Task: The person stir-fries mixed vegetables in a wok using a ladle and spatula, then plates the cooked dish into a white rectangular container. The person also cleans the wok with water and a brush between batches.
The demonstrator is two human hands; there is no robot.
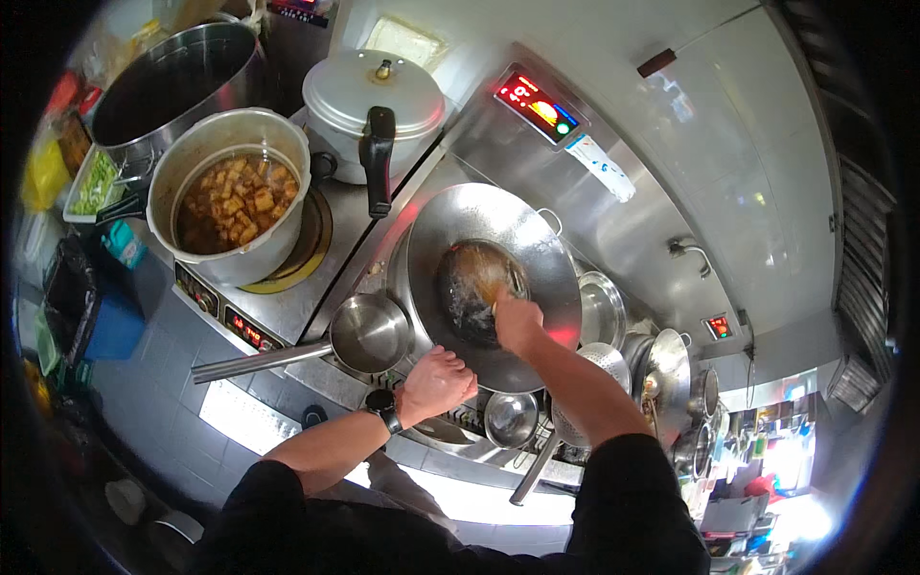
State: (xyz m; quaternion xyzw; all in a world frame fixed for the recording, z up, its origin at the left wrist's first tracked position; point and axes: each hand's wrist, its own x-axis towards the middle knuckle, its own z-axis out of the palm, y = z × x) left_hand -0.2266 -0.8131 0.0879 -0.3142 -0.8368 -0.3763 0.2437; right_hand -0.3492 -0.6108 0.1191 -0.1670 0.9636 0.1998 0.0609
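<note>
A large steel wok (460,215) sits before me on the range, its inside dark and wet, with dirty water or liquid and pale foam in the bottom. My right hand (519,321) reaches over the near right rim and grips a short brown tool (492,289), apparently a brush, pressed to the wok's bottom; motion blurs it. At the near left edge my left hand (440,381) is closed on the wok rim, across from the visible loop handle (552,220). Its fingers hide what they grip there. A black wristwatch (384,410) is on the left wrist.
A long-handled saucepan (369,333) rests left of the wok. Beyond stand a pot of brown cubes in broth (233,194), a lidded pressure cooker (374,93) and a tall stockpot (180,79). On the right are a perforated ladle (607,363), a small bowl (511,420) and another wok (665,381).
</note>
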